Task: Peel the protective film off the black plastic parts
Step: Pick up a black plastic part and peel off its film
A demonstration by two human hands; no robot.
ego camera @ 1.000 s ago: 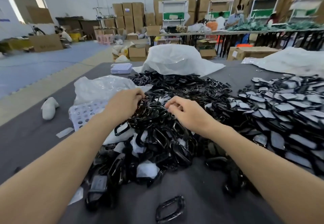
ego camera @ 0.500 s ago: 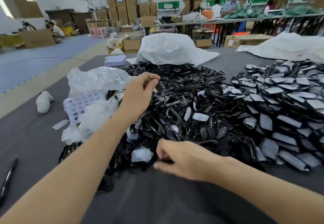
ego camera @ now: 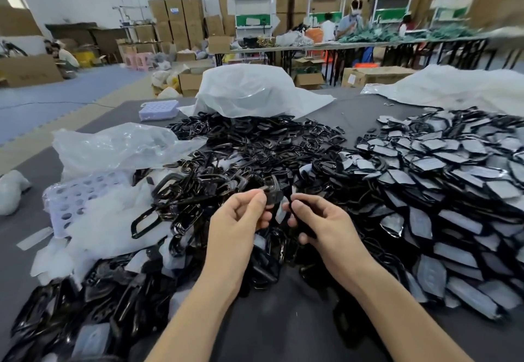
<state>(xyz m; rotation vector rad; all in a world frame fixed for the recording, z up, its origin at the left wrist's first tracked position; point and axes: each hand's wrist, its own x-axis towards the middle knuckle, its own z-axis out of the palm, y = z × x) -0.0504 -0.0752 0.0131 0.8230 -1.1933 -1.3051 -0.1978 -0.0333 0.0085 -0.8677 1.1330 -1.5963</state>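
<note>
Left hand (ego camera: 241, 217) and right hand (ego camera: 320, 220) each pinch one black plastic part (ego camera: 272, 197) above the pile's centre; pale film (ego camera: 280, 213) shows between them; best to anchor the part and peel slowly toward 3 o'clock; film-covered parts (ego camera: 439, 177) wait at 2 o'clock on the counter (ego camera: 283, 327).

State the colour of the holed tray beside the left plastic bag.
Pale lilac: the tray shows best in the head view.
</note>
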